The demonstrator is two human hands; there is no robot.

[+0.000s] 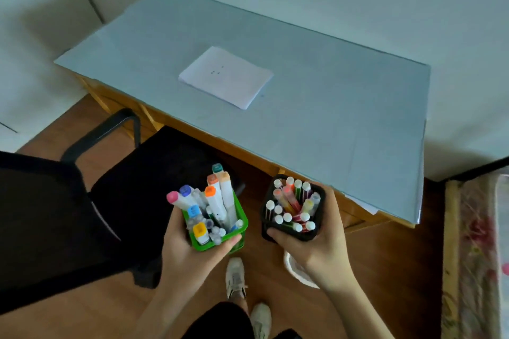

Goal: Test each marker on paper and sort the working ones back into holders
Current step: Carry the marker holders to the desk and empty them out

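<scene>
My left hand [184, 250] grips a green holder [240, 224] full of thick markers with coloured caps [212, 201]. My right hand [319, 250] grips a black holder [321, 195] packed with thin markers with white caps [292, 206]. Both holders are held in the air in front of the table's near edge, above the floor. A white sheet of paper [225, 77] with three small dark dots lies on the grey table top [330, 96].
A black office chair [82, 201] stands at the left, partly under the table. My feet in white shoes [235, 276] are on the wooden floor. A white round object [298, 272] lies below my right hand. A patterned mattress edge [473, 242] is at the right.
</scene>
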